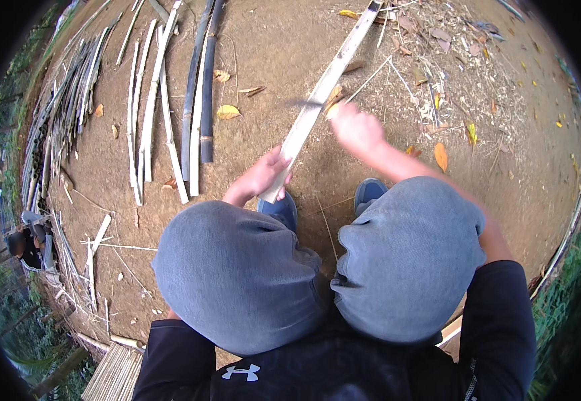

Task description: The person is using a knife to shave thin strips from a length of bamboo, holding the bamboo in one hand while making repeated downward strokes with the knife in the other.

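A long, pale split bamboo strip [302,128] slants from between my shoes up to the far edge of the view, its hollow side facing up. Near its close end my left hand [265,174] is wrapped around it. My right hand [359,130] is closed in a fist just right of the strip, gripping a knife [301,103]. The dark blade is blurred and lies across the strip about midway along; most of the handle is hidden by the fingers.
Several bamboo strips [150,113] and dark poles [208,87] lie on the ground to the left, beside a big pile of thin slats [80,87]. Shavings and leaves [437,93] litter the right. Another person [33,244] sits at the far left.
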Tool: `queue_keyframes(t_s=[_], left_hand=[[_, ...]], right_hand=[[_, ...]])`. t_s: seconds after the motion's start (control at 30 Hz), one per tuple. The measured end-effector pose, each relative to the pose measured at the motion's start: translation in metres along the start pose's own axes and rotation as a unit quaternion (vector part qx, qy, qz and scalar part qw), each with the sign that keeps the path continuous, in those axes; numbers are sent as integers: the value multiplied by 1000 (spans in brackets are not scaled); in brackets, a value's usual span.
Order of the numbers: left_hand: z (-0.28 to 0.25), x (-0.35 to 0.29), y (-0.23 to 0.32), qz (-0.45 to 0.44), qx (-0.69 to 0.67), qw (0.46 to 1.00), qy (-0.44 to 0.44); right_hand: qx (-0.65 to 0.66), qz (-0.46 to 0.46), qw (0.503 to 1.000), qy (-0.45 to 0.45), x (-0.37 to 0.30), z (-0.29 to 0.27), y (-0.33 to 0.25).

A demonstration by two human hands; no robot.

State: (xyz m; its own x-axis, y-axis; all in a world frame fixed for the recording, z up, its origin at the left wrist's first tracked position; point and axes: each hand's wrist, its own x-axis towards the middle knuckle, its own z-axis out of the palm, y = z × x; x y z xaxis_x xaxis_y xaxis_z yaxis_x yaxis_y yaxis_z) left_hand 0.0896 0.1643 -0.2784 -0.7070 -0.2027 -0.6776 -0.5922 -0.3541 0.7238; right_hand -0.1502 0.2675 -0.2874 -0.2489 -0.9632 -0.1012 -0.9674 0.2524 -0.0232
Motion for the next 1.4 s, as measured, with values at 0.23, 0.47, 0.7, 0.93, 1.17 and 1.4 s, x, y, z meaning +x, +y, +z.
queue_keyframes(t_s=[0.23,0.47,0.7,0.93,1.17,1.4], left_hand=[[2,-2,-3,7,-15,1000,-6],[-1,1,0,4,-5,1000,7],[-1,-2,-8,3,-41,999,-3],[-2,-3,1,-8,-4,1000,-5],[-10,-4,-9,0,-23,1000,-6],[-1,-7,-8,-1,-24,1000,-4]], right_hand=[[45,2,998,35,4,17,16],[22,5,1000,12,10,7,19],[31,28,999,-32,13,3,2],[17,32,999,24,14,26,2],[38,110,993,-11,23,6,51],[79,31,996,-31,9,-2,44]])
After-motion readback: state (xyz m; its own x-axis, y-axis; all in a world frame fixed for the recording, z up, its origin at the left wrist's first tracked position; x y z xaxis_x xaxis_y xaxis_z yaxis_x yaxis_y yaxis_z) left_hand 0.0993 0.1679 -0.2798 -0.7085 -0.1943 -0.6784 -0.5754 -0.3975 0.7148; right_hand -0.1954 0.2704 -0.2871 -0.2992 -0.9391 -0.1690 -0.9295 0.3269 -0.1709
